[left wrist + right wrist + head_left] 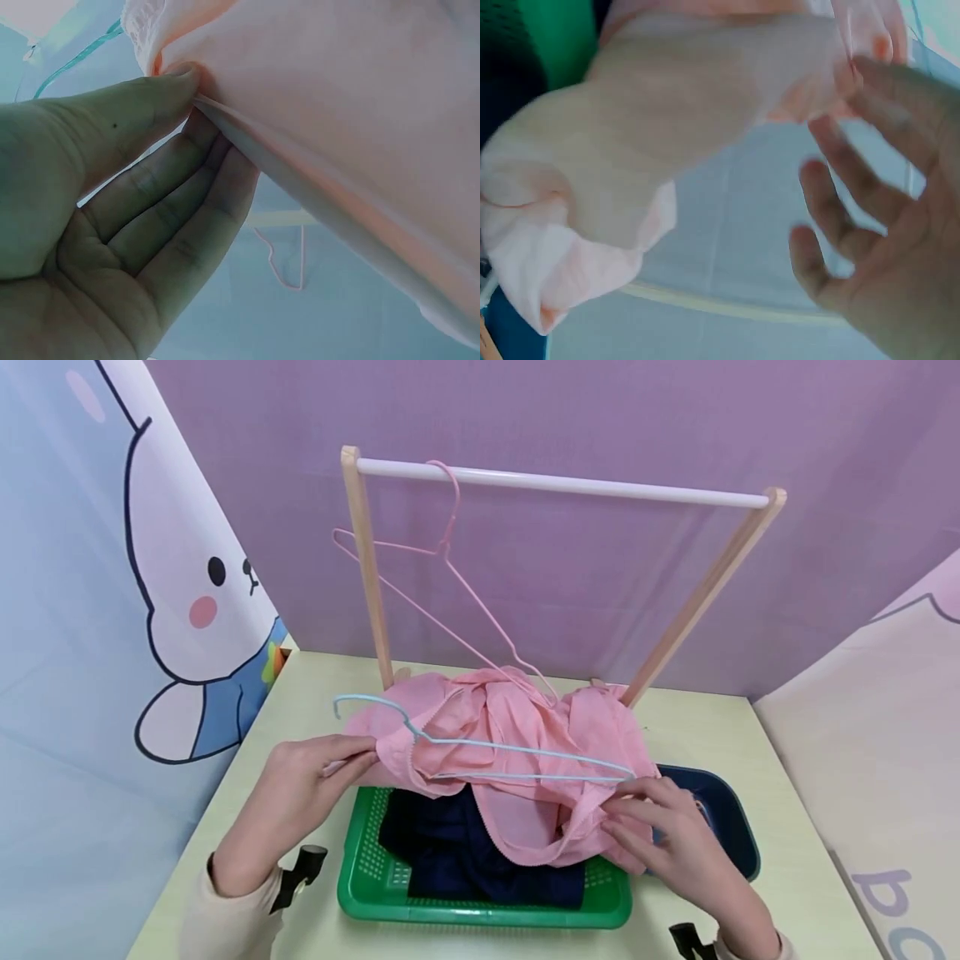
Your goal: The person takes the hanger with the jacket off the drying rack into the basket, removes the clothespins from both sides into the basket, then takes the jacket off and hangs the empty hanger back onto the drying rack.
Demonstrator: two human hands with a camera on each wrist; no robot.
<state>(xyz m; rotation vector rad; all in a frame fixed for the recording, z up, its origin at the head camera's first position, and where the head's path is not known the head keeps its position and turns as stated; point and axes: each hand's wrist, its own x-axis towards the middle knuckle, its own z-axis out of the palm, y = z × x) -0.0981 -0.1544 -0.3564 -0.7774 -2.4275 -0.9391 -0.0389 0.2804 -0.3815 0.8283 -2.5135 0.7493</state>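
Observation:
A pink zip-up jacket is spread between both hands, its front open, over a green basket. My left hand pinches the jacket's edge at the left, between thumb and fingers in the left wrist view. A light blue hanger lies across the jacket, its hook pointing left and its left end hidden in the cloth. At the hanger's right end, my right hand pinches the jacket between thumb and forefinger. In the right wrist view its other fingers are spread and a pink sleeve hangs beside them.
Behind the jacket stands a rack with wooden posts and a white rail. A pink hanger hangs from the rail near the left post. Dark navy cloth lies in the basket. A dark blue bin stands at the right.

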